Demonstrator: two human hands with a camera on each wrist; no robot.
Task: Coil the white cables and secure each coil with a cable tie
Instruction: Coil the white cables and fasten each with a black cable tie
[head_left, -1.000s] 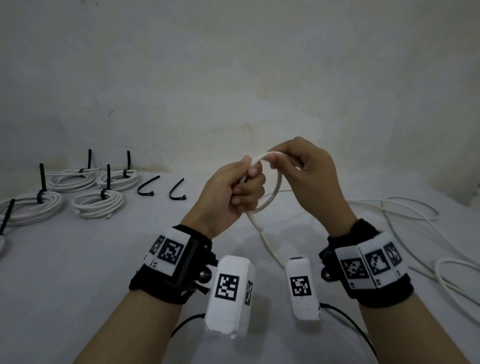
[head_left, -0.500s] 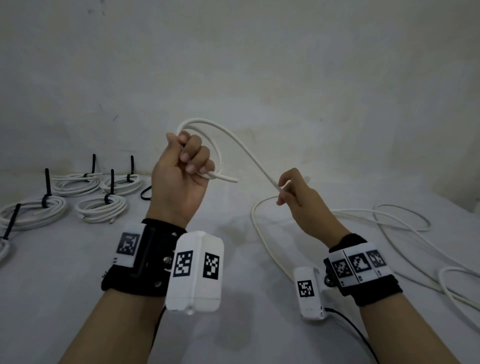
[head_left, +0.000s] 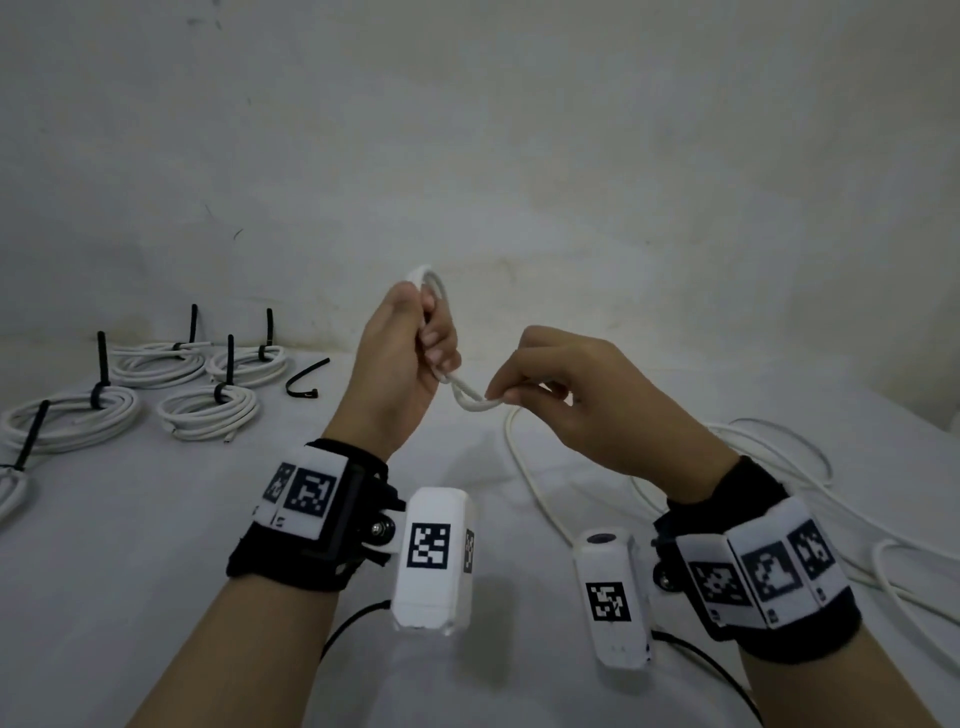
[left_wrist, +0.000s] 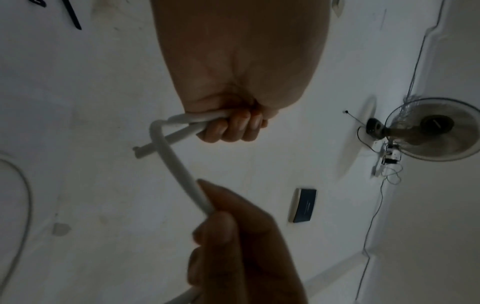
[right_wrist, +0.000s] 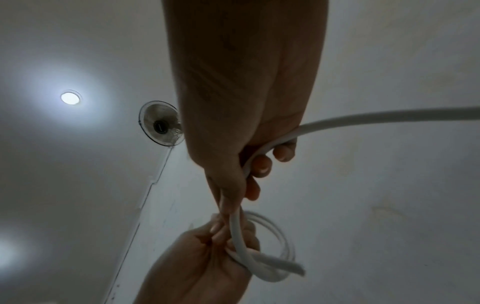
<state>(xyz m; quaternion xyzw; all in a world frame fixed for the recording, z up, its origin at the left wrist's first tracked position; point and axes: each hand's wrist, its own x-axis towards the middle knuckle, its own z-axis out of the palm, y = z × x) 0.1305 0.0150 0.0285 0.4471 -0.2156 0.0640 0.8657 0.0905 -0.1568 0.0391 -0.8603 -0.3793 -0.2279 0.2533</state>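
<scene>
White cable runs between both raised hands above the table. The left hand is a closed fist around a small coil of it: loops stick out above the knuckles, and in the left wrist view the cut end pokes out past the curled fingers. The right hand pinches the same cable between thumb and fingertips just beside the left fist, the other fingers curled around the strand as it passes through the palm. From there the slack drops to the table and trails off right in loose loops.

At far left lie finished coils, each cinched with a black cable tie whose tail stands upright. One loose cable tie, bent in a hook shape, lies just right of them on the white cloth. A wall fan shows in both wrist views, and a lit ceiling lamp in the right one.
</scene>
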